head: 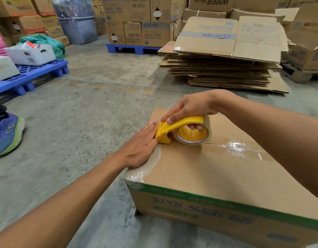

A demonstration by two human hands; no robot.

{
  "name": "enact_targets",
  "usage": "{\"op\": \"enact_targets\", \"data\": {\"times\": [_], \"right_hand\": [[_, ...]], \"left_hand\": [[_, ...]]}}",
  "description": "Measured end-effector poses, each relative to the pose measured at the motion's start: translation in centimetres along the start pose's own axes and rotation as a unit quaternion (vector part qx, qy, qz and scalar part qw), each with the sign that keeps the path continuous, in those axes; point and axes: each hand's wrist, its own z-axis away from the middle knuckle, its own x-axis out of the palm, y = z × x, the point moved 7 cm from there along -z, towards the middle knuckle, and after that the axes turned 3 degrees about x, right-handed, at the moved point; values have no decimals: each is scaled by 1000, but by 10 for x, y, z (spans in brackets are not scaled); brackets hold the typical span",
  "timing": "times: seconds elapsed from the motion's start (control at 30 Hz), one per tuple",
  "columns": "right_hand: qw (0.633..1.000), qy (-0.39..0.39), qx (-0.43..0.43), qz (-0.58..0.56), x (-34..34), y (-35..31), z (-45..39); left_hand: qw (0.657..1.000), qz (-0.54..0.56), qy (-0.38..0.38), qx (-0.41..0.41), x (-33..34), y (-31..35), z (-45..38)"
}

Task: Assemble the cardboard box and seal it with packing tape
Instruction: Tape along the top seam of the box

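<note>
Both forearms are bare to the frame edge, with no sleeve, glove, watch or ring visible on the left hand (139, 149) or right hand (190, 106), and the fingernails that show are short and unpainted.

Cardboard box (217, 176) cut off right, bottom; right hand (190, 108) fingers (196, 126) partly hidden inside tape roll (193, 134).
</note>
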Motion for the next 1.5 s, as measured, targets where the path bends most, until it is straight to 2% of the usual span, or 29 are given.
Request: {"op": "enact_targets", "data": {"times": [0.1, 0.27, 0.5, 0.6, 0.73, 0.8, 0.9, 0.97, 1.03, 1.13, 1.3, 1.5], "right_hand": [[1000, -5, 2, -16, -2, 9, 8], [1000, 16, 23, -7, -13, 55, 51], [986, 87, 145, 4, -37, 168, 191], [985, 97, 140, 21, -42, 185, 197], [988, 106, 114, 9, -42, 184, 190], [989, 98, 106, 9, -41, 184, 191], [991, 92, 93, -5, -41, 183, 191], [990, 97, 98, -24, -44, 184, 189], [991, 87, 96, -40, -43, 184, 188], [993, 66, 82, -45, -43, 185, 186], [993, 50, 92, -47, -48, 197, 189], [985, 72, 147, -57, -58, 272, 255]], "left_hand": [[997, -71, -8, -7, 1, 3, 0], [993, -109, -21, -27, 1, 4, 4], [992, -119, -25, -33, -1, 5, 3], [987, -148, -41, -35, -1, 7, 2], [965, -238, -69, -81, -6, 19, -5], [965, -252, -41, -51, -5, 52, -14], [971, -227, -14, 70, 19, 138, -31], [971, -202, -35, 124, 47, 191, -45], [976, -170, -63, 122, 75, 221, -61], [980, -168, -59, 92, 103, 224, -73], [976, -190, -47, 92, 108, 211, -73], [976, -191, -53, 91, 108, 212, -71]]}}
